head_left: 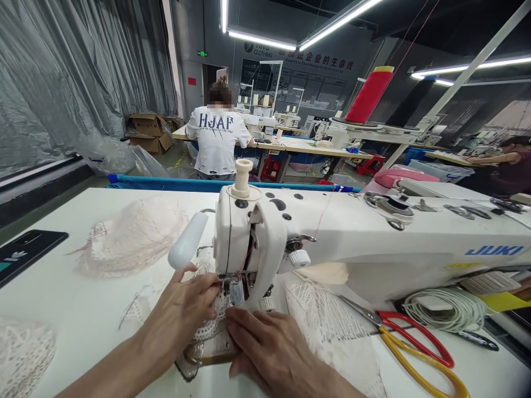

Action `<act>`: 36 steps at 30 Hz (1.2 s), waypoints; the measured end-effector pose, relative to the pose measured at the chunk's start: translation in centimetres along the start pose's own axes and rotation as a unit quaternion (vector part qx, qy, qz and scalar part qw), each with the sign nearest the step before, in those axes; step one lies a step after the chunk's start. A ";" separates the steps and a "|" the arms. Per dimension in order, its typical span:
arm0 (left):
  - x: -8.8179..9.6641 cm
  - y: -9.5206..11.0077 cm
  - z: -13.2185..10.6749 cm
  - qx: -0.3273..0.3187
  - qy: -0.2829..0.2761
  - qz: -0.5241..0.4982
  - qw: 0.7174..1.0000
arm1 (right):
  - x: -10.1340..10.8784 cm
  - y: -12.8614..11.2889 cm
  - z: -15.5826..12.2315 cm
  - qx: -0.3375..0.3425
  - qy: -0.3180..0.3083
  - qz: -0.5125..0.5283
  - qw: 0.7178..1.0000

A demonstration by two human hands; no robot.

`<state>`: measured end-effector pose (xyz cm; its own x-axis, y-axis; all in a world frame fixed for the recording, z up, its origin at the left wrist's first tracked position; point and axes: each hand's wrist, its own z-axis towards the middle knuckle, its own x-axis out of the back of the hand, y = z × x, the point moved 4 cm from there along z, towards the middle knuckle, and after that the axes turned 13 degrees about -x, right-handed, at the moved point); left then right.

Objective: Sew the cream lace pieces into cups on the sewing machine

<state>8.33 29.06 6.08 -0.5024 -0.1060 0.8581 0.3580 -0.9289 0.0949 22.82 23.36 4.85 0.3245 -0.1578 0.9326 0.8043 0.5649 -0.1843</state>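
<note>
Under the needle of a white sewing machine (249, 243) lies a piece of white lace fabric (209, 326) with a scalloped, holed edge. My left hand (188, 301) is on the lace left of the presser foot (236, 293), its fingers bent and its fingertips close to the foot. My right hand (271, 345) grips the near right side of the lace, fingers together and curled, with the thumb lower down. The hands hide part of the lace and of the metal plate beneath it. Pink thread runs down the machine head.
Lace pieces (133, 237) are piled at the left, and more lace (327, 320) lies under the machine arm. Scissors (398, 331) with red and yellow handles and a coiled cord (446, 309) rest at the right. A phone (31, 251) lies far left. A person (219, 135) sits ahead.
</note>
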 end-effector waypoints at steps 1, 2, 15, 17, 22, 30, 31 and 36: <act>0.1 0.2 0.0 -0.001 -0.005 0.001 1.000 | 0.0 0.0 0.0 -0.001 -0.001 -0.001 1.000; 0.1 0.4 0.1 -0.001 -0.011 -0.001 1.000 | 0.1 0.0 -0.1 -0.001 -0.001 0.001 1.000; -0.5 2.2 -0.1 -0.051 0.013 0.047 0.997 | -0.1 0.0 -0.4 -0.047 -0.018 0.025 0.998; -0.3 2.3 0.2 -0.061 0.012 0.051 0.997 | -0.1 0.0 -0.5 -0.048 -0.020 0.024 0.998; -0.5 2.2 0.1 -0.043 0.011 0.034 0.998 | -0.2 0.0 -0.5 -0.055 -0.018 0.022 0.998; -0.1 2.4 0.5 -0.053 0.012 0.025 0.998 | -0.2 0.1 -0.2 -0.055 -0.013 0.035 0.998; -0.1 2.4 0.6 -0.046 0.016 0.022 0.999 | -0.2 0.2 -0.2 -0.057 -0.012 0.037 0.998; -0.4 1.8 0.3 -0.015 0.036 0.018 0.999 | -0.3 0.1 0.1 -0.074 -0.025 0.045 0.996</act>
<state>9.37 27.57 6.07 -0.5458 -0.1637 0.8217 0.3541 -0.9339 0.0491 22.73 23.58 4.56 0.3766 -0.0699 0.9237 0.8390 0.4485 -0.3082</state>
